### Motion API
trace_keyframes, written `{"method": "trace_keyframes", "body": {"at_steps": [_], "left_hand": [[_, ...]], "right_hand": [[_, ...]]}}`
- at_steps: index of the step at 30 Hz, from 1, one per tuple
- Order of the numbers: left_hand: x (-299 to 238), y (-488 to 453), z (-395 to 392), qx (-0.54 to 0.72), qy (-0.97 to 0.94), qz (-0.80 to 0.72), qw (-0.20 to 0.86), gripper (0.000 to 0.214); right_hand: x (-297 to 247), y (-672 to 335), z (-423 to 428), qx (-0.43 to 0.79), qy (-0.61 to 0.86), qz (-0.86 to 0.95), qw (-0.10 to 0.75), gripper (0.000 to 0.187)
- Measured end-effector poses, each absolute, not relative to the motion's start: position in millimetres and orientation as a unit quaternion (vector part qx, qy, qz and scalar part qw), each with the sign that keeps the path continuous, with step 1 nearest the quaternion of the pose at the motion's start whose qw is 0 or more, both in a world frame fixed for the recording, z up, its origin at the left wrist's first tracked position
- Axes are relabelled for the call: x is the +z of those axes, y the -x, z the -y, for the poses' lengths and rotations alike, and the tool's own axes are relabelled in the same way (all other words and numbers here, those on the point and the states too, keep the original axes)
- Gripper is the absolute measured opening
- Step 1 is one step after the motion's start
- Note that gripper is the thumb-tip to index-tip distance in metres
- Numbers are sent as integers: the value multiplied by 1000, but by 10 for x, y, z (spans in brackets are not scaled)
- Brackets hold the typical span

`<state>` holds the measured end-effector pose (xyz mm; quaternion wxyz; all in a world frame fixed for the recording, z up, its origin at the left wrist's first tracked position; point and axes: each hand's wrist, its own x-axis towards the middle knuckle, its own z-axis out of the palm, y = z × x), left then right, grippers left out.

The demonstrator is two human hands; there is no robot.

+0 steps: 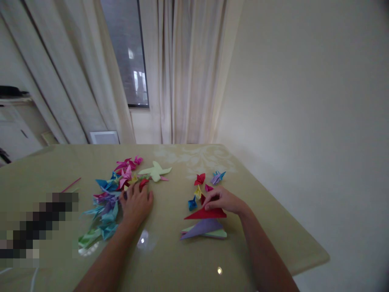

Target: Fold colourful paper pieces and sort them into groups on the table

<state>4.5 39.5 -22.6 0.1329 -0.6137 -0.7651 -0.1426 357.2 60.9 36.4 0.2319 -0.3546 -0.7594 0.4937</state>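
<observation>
My right hand (223, 200) pinches the upper edge of a red folded paper triangle (206, 213) lying on the table. Just in front of it lie a purple folded triangle (200, 228) and a pale green one (219, 233). My left hand (136, 202) rests flat on the table with its fingers spread, its fingertips touching a pile of coloured origami pieces (111, 190) and a small red piece (143, 183). A few small folded flowers (199, 179) in red, yellow and blue sit beyond my right hand.
A pale green paper shape (155, 171) lies behind the pile. A pink stick (71, 185) lies at the left. The glossy green table (170, 259) ends at a rounded corner on the right. Curtains and a window stand behind it.
</observation>
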Motion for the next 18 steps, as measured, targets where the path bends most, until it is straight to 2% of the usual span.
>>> {"method": "trace_keyframes", "body": {"at_steps": [3,5,9,11,13,14,18], "left_hand": [[-200,-74,-402,-155,631,745,152,38],[-190,-102,-409,-183,650,722,150,37],[-213,-278,-367,-273,761,584,75,37],[-228,-434,-296,-307,827,471,20,37],[-222,-595,-202,-325,862,390,-24,40],[-211,-664,-153,-328,869,369,-43,42],[-145,-775,-29,-332,867,360,-96,47]], "right_hand": [[335,-3488,-592,486,320,793,181,30],[311,-3429,-597,456,306,816,180,30],[288,-3346,-603,369,357,799,313,31],[266,-3303,-594,350,380,773,367,42],[221,-3248,-582,362,370,768,378,53],[191,-3216,-577,370,358,772,372,52],[89,-3106,-564,370,329,788,365,28]]}}
